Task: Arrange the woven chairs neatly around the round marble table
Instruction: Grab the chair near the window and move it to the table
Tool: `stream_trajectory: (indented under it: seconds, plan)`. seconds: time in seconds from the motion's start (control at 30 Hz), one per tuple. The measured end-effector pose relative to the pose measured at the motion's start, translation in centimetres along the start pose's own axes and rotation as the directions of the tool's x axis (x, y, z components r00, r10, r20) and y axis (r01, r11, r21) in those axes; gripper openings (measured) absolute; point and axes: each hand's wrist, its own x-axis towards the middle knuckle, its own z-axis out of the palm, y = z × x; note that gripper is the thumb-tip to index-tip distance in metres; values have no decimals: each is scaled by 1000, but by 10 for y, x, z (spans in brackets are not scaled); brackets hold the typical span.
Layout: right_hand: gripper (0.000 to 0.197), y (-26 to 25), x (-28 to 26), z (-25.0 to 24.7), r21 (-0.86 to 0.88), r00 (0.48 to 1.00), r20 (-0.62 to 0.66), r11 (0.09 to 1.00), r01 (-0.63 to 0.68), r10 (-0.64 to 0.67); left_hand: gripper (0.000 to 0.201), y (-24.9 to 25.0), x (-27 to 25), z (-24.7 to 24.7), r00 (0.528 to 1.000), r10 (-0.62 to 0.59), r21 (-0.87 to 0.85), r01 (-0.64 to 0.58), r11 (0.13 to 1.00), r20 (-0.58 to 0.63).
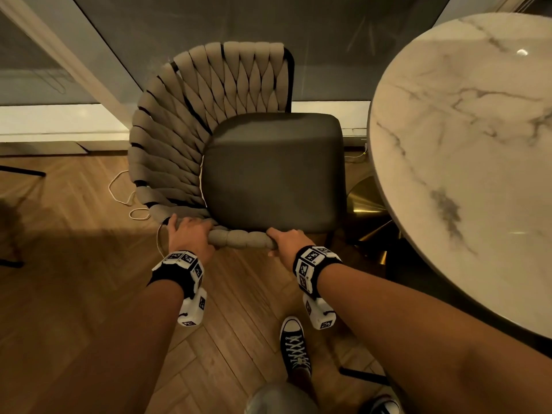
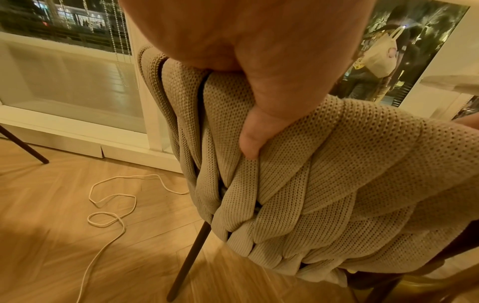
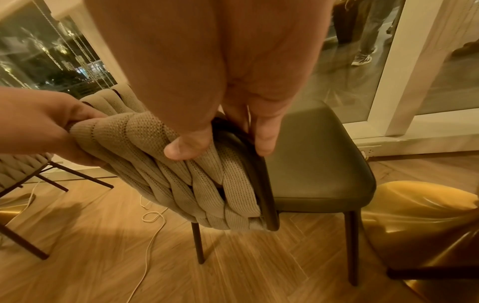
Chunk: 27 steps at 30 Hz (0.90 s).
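A woven chair (image 1: 191, 135) with a beige braided back and a dark seat cushion (image 1: 273, 171) stands left of the round marble table (image 1: 466, 144). My left hand (image 1: 188, 231) grips the near end of the woven rim, thumb (image 2: 250, 143) pressed on the braid (image 2: 324, 184). My right hand (image 1: 286, 239) grips the same rim further right, at its end by the dark frame (image 3: 261, 184), with the thumb (image 3: 186, 149) on the weave and fingers (image 3: 264, 139) inside by the seat (image 3: 318, 164). The left hand (image 3: 39, 127) also shows in the right wrist view.
A white cord (image 1: 122, 189) loops on the herringbone wood floor left of the chair. The table's gold base (image 1: 364, 210) sits close to the chair's right side. Another woven chair (image 3: 15, 170) stands at far left. Glass walls (image 1: 209, 25) run behind. My shoe (image 1: 294, 342) is below.
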Motion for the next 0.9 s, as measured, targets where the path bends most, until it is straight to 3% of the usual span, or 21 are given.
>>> stream_trajectory:
  seconds: [0.27, 0.43, 0.63, 0.9]
  plan:
    - [35, -7, -6, 5, 6, 999, -42, 1000, 31, -31, 36, -8, -5, 3, 1000, 2, 24, -3, 1000, 3]
    - [36, -11, -6, 5, 49, 1000, -3, 998, -28, 28, 38, -5, -10, 4, 1000, -5, 63, 6, 998, -28]
    - [38, -6, -8, 7, 75, 998, 22, 995, -62, 60, 55, 4, -25, 12, 995, -32, 52, 37, 998, -95]
    - [49, -2, -12, 2, 69, 996, 78, 996, -58, 53, 53, 13, -31, 8, 996, -87, 46, 88, 995, -34]
